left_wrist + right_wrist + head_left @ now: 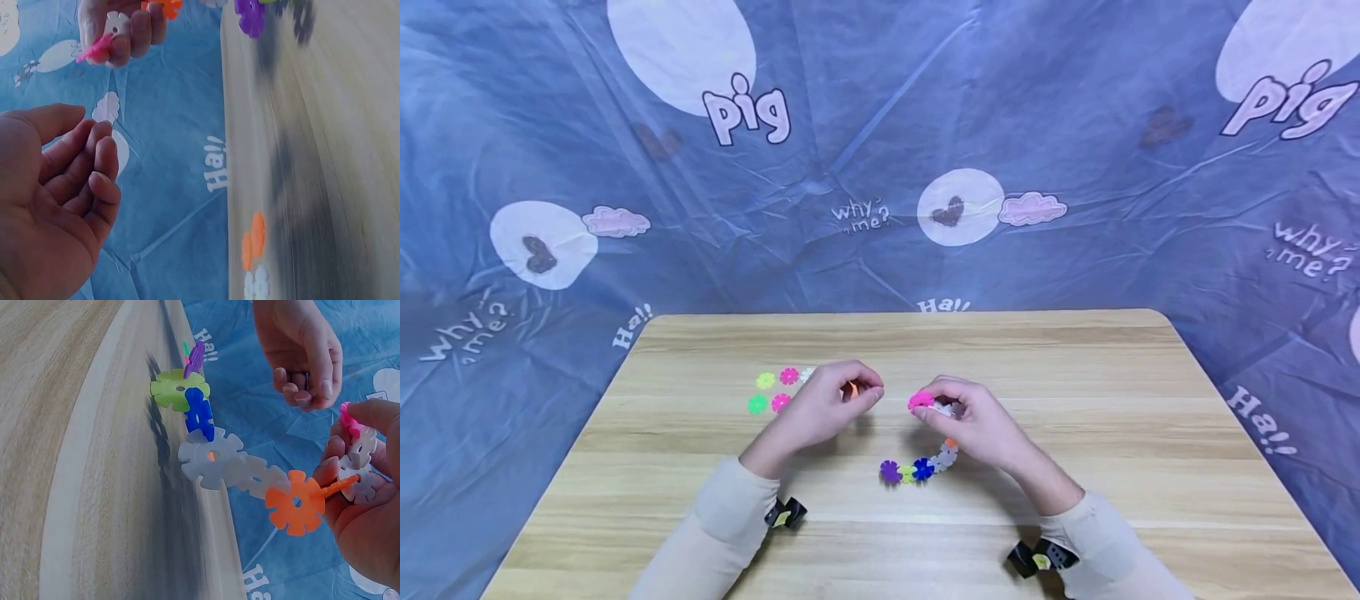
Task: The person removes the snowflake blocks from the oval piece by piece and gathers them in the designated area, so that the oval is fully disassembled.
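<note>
My right hand [973, 421] pinches a pink snowflake disc [920, 402] between thumb and fingers. That disc is one end of a curved chain of interlocked snowflake discs. In the right wrist view, white discs [362, 449] follow it, then orange [296, 503], pale translucent discs [212, 457], blue [199, 416], yellow-green [180, 389] and purple [195, 360] at the far end. The chain hangs from the right hand close over the table. My left hand [823, 408] is a short gap left of the pink disc; its fingers curl loosely around nothing in the left wrist view.
Loose snowflake discs lie on the wooden table [700, 500] by the left hand: yellow [765, 380], green [757, 403], two pink [789, 376], white [807, 374] and orange [257, 234]. The left hand partly covers this group. A blue printed cloth [850, 275] hangs behind the table.
</note>
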### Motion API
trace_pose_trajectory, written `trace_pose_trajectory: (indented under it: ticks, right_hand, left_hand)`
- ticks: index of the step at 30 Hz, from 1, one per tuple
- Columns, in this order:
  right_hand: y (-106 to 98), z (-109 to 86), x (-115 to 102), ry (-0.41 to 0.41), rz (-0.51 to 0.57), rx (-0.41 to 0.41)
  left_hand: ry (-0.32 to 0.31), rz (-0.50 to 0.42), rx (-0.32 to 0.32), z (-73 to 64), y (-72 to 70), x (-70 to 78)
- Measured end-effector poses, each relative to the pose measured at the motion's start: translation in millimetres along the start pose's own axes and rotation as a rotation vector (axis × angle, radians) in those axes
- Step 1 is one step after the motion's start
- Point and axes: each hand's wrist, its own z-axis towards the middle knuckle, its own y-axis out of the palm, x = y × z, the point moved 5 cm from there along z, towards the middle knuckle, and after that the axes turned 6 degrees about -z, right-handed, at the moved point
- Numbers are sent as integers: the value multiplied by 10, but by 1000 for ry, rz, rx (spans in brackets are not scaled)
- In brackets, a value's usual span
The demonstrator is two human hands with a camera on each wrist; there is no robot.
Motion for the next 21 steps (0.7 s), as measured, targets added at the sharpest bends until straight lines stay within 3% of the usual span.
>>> trace_pose_trajectory:
  ticks: [11, 21]
  right_hand:
    - [9, 2, -10, -19, -32, 4]
    - [9, -5, -37, -28, -61, 12]
  left_hand:
    - [154, 10, -18, -9, 113, 136]
    - [178, -6, -21, -8, 165, 223]
